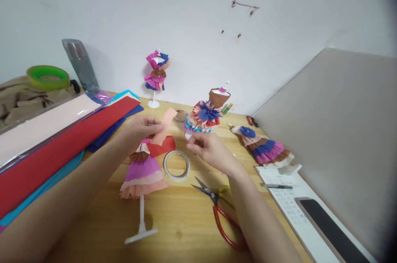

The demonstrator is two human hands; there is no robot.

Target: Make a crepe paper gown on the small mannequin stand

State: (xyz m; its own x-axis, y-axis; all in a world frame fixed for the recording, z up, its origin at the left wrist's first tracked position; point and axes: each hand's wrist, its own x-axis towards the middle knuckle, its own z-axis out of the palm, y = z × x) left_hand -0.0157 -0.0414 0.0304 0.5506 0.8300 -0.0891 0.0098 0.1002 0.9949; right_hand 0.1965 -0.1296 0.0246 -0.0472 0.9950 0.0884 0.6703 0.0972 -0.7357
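Two bare hands work over a wooden table (pixel 180 221). The left hand (pixel 141 127) pinches a peach paper strip (pixel 167 121) between thumb and fingers, near the middle of the view, just above a red paper piece (pixel 167 145); whether the two papers touch is hard to tell. The right hand (pixel 209 149) has its fingertips drawn together, apart from the strip — whether they grip anything cannot be told. The strip looks thin, so a light pinch by its margin, with the other hand steadying the free end, should keep it from creasing. Below the left hand is a small dress form (pixel 144 172) in a pink and peach skirt, seemingly laid flat, its white base towards the person; the wrist is best kept high over its ruffles. A tape roll (pixel 176 178) lies between the hands. Scissors (pixel 214 197) rest partly beneath the right forearm, blades parted and pointing towards the roll — an edge to mind. The widest visible wood lies nearer the person, between base and scissors, giving room to draw back.
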